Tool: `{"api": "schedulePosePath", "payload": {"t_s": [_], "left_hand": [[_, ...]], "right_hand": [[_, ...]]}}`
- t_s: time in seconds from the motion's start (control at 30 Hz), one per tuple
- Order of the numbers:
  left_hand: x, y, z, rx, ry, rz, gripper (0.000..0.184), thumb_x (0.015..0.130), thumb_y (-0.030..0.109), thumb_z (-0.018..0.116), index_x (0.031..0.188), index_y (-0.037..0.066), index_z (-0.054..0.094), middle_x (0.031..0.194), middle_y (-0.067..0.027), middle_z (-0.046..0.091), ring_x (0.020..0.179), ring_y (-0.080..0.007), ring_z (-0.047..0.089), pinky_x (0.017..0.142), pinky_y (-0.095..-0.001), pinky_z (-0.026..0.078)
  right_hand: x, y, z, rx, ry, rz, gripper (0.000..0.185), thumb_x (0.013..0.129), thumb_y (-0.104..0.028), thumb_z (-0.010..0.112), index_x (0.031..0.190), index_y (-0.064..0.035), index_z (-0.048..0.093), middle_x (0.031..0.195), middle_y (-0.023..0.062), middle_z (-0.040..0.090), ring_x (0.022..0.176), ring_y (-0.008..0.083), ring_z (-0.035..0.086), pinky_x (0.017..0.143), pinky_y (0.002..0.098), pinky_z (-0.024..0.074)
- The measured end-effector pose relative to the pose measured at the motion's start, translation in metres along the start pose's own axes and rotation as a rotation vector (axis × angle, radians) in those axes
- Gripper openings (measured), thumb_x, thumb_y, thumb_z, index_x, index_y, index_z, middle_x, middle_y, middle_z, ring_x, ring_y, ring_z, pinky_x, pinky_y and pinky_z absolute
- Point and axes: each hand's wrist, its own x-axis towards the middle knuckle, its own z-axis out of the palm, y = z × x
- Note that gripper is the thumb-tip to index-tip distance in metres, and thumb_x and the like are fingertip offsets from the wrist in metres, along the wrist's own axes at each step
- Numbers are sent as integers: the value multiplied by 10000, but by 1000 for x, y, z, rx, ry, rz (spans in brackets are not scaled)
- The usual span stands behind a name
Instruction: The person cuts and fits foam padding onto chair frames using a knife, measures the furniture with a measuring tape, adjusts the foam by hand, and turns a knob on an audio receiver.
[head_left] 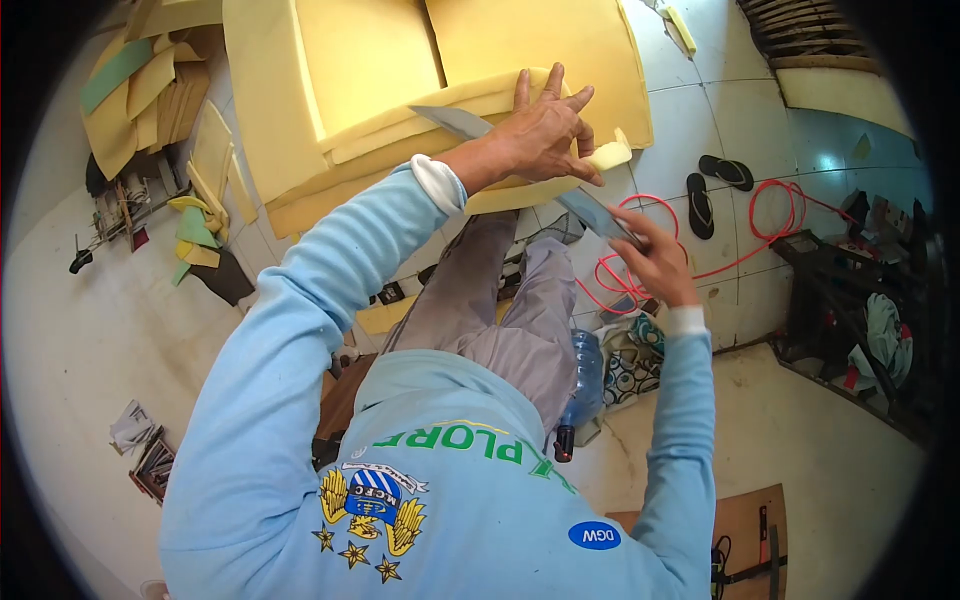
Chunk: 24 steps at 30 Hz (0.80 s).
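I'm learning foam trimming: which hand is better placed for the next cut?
Probably the right hand: it grips the knife, whose blade reaches the foam. The left hand is spread at the foam's edge, better suited to steadying.

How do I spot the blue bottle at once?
Find the grey trousers of the person wearing the camera. Just past their right side is a big blue plastic bottle with ridged walls. It is see-through, unlike the opaque circle-patterned bundle beside it.
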Motion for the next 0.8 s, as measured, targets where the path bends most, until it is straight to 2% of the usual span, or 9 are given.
{"api": "schedulePosePath", "payload": {"t_s": [0.13,0.23,0.3,0.43,0.53,0.67,0.8], "left_hand": [[1,-1,4,-1,18,-9,551,764,654,797,921,126,781,1654,-259,278,1549,-537,-6,1164,-754,-49],[3,-1,5,-18,27,-14,557,753,657,805,931,129,783,1654,-257,281,1549,-536,0,1175,-741,-37],[3,-6,3,-34,43,-9,548,749,648,813,937,134,784,1659,-252,271,1549,-536,5,1183,-733,-25],[-14,-12,0,-13,28,80,486,756,596,834,941,150,786,1684,-224,225,1550,-534,8,1189,-732,-1],[-31,-20,-11,62,-25,152,429,783,559,826,944,164,787,1702,-191,193,1552,-530,-10,1188,-740,0],[-29,-26,-3,47,-47,145,380,806,531,813,930,173,792,1714,-157,173,1553,-523,-44,1185,-749,-13],[-23,-11,-5,8,-35,76,297,812,472,818,894,187,801,1721,-140,160,1554,-524,-29,1184,-758,7]], "right_hand": [[9,-1,4,-5,-36,16,481,957,-68,681,1430,-71,592,1172,65,691,918,106,611,838,290,535],[-45,32,-20,34,-11,40,480,946,-58,695,1417,-48,600,1249,87,690,1067,134,655,920,302,543],[-83,43,-38,76,13,143,492,936,-39,705,1415,-27,596,1287,98,683,1114,160,667,949,315,548],[-86,46,-36,52,39,147,518,917,-1,701,1423,-27,592,1250,99,700,1042,161,693,906,303,559],[-58,32,-25,2,40,64,508,920,-1,698,1416,-43,600,1218,100,707,1049,147,687,890,293,556],[-11,6,9,17,23,-73,474,935,-67,717,1396,-46,611,1117,65,703,906,113,654,825,287,548],[21,-7,25,12,-43,-10,445,945,-145,730,1368,-56,629,1029,62,704,826,121,625,757,294,535]]}}
